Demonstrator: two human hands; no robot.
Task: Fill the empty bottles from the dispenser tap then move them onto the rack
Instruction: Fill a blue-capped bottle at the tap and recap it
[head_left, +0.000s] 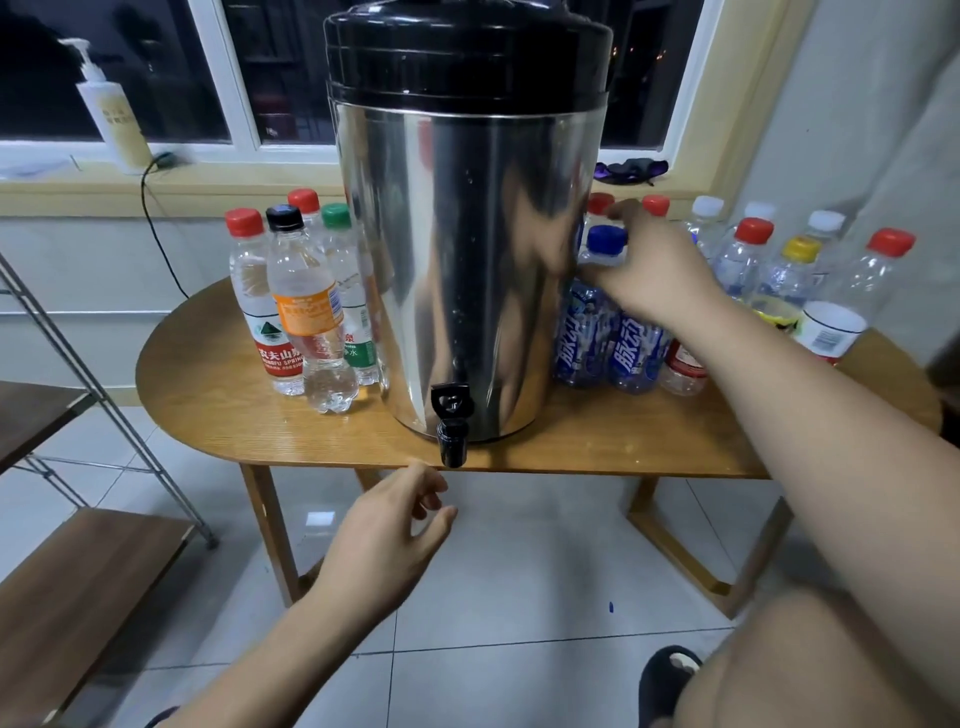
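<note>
Left hand (384, 540) near table (311, 452) edge, tap (452, 441)

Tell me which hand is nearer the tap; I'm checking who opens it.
Left. The left hand hovers just below the tap; the right hand grips the blue-capped bottle beside the dispenser.

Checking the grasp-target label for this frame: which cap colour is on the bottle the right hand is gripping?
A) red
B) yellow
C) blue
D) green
C: the right hand is curled round the neck of the blue-capped bottle, just right of the dispenser. The left hand holds nothing.
</note>
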